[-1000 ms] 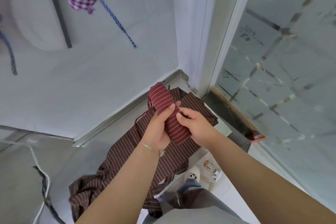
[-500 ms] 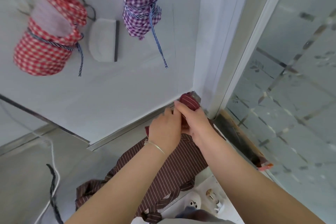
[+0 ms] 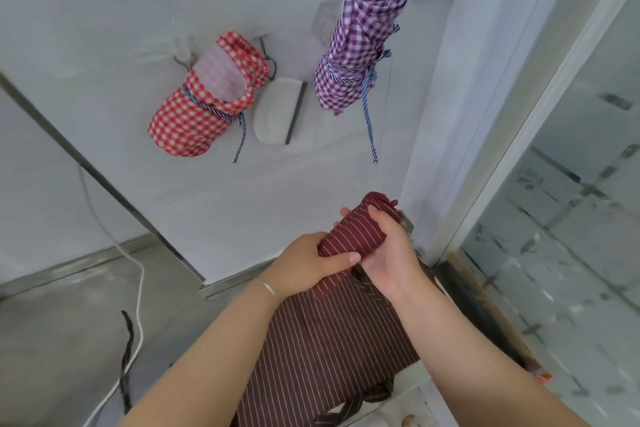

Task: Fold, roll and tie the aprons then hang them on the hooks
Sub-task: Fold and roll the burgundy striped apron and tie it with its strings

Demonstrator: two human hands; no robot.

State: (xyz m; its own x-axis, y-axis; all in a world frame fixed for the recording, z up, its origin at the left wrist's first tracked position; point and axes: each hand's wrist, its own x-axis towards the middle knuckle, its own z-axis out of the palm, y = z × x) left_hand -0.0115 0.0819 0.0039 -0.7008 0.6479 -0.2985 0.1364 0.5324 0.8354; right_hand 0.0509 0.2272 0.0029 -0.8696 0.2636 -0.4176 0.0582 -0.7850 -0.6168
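Both hands curl round the rolled top of the maroon striped apron (image 3: 349,239), held up just below the white wall (image 3: 104,28): the left hand (image 3: 304,267) clamps the roll's near end, thumb across the cloth, while the right hand (image 3: 388,246) wraps its far side, likely to keep the coil tight. Its unrolled length hangs below them. Above the roll, the red checked roll (image 3: 194,118) and purple checked roll (image 3: 360,55) hang tied on that wall.
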